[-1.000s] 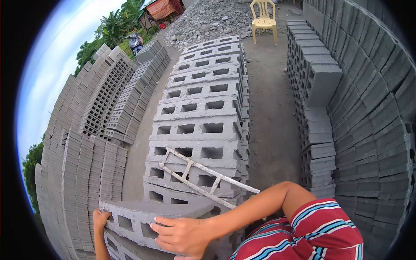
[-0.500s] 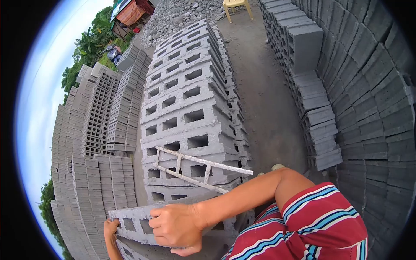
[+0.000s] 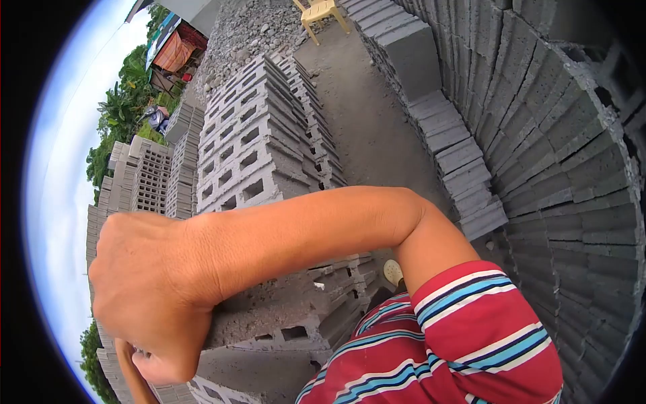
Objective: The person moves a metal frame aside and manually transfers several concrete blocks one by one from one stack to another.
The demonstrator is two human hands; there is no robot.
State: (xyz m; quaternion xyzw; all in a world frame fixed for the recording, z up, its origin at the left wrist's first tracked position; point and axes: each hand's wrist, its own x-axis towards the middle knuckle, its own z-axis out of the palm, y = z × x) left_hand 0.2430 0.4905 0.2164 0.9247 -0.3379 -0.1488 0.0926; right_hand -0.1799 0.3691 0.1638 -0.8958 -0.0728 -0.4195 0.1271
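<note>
My right hand (image 3: 151,289) is large in the lower left, its back toward the camera and its fingers curled down. What it grips is hidden behind it. Of my left hand (image 3: 132,369), only the wrist side and forearm show below the right hand; its fingers are hidden. Just right of my right hand is the rough, brownish-grey top of a concrete block (image 3: 266,306), partly under my right forearm. Below lie more grey hollow blocks (image 3: 245,370).
A long row of hollow blocks (image 3: 274,145) runs ahead. Stacked blocks form a high wall (image 3: 538,148) on the right and further stacks (image 3: 153,176) stand left. A yellow chair (image 3: 324,12) and gravel (image 3: 252,34) are at the back.
My right hand has moved left and closer to the camera. The block held by both hands and the ladder-like frame are now out of sight. The view has shifted.
</note>
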